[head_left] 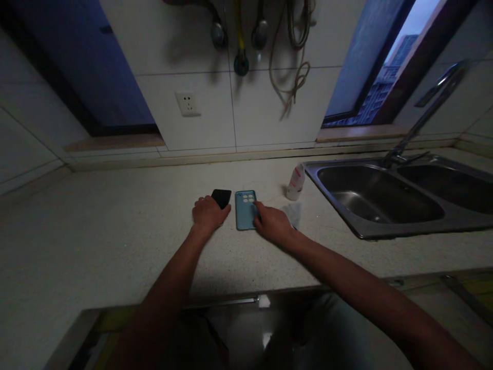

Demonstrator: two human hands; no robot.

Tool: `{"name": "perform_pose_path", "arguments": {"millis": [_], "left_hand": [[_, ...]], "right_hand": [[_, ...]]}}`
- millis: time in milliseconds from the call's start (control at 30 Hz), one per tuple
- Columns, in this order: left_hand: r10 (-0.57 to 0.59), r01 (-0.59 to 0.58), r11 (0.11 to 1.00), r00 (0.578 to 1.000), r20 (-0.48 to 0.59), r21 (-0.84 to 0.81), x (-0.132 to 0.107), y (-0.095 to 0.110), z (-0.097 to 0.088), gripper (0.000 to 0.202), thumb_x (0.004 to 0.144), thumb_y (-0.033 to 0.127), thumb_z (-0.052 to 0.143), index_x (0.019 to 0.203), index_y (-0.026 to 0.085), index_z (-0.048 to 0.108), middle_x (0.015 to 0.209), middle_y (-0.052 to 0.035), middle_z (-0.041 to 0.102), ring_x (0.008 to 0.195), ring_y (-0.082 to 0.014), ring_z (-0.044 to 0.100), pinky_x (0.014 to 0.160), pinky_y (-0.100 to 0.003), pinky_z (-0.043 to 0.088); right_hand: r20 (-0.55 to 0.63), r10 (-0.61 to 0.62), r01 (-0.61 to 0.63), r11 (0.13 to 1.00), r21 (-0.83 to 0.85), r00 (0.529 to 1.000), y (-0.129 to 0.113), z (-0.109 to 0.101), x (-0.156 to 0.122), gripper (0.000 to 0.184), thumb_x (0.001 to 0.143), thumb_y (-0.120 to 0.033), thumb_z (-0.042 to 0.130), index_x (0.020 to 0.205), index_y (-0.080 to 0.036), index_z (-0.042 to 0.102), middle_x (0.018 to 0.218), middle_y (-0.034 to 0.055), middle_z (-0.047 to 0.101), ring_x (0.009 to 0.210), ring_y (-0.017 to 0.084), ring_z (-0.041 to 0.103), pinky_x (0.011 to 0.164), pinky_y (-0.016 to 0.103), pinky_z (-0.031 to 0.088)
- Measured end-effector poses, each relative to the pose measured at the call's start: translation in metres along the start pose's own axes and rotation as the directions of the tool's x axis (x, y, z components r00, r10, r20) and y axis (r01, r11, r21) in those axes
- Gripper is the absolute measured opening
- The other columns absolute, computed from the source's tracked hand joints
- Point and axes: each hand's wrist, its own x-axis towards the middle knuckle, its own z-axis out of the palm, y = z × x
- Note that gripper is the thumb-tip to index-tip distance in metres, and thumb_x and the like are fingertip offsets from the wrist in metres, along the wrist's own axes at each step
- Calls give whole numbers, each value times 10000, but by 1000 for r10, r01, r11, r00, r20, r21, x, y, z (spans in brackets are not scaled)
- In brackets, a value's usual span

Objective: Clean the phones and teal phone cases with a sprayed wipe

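Observation:
My left hand (pixel 210 213) is closed around a black smartphone (pixel 222 197), whose upper part shows above the fingers at the counter. To its right, a blue phone case (pixel 245 211) with several camera holes near its top lies on the counter. My right hand (pixel 272 223) grips the case at its right edge, index finger and thumb on that side; the other fingers are curled and partly hidden. A pale cloth or wipe (pixel 293 213) lies just beyond the right hand. Close behind that stands a small white bottle with pink print (pixel 296 183), leaning slightly.
The speckled counter (pixel 127 226) runs along a tiled wall with a socket (pixel 188 104). A double steel sink (pixel 379 198) with a tall tap (pixel 427 113) is set in at the right. Pipes and a looped hose (pixel 298 31) hang above. Windows flank the wall.

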Motion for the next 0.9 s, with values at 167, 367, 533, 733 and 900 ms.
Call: {"name": "perform_pose_path", "arguments": {"millis": [167,367,533,733,900], "left_hand": [[14,-14,999,1000,-17,40,-1,0,3,733,870,632,491,1249,11,586,1246,-302,609,1186,-394,576,972,-452,478],[24,-24,996,1000,0,86,-3,2,1,756,895,638,446,1260,-9,588,1279,-316,586,1204,-406,554,985,-456,469],[27,-28,997,1000,15,68,-2,-1,1,777,886,664,446,1281,10,589,1278,-317,586,1212,-418,548,975,-470,470],[-17,15,1000,997,77,26,2,-6,-4,782,935,668,329,1292,20,584,1301,-320,572,1229,-427,550,960,-499,477],[18,-17,1000,998,-68,12,-1,-1,-13,616,982,518,361,1276,24,581,1276,-292,580,1203,-405,549,932,-475,483]], "right_hand": [[5,2,-2,1000,-5,1000,-1,-1,1,486,958,-274,385,1414,-117,444,1135,192,736,947,291,715,743,362,491],[11,-8,8,1000,9,1000,-2,-3,0,494,946,-261,409,1412,-105,462,1139,193,738,949,286,714,750,354,490],[6,-46,46,999,26,999,-1,-1,1,498,969,-287,397,1434,-119,455,1177,191,730,974,289,713,766,362,494],[7,-98,97,991,97,995,-1,1,0,494,1001,-355,427,1439,-131,467,1200,178,725,1017,281,702,818,362,496],[-150,-104,139,960,244,983,10,-9,4,429,1001,-360,440,1355,-159,574,977,115,756,884,245,690,789,345,494]]}}
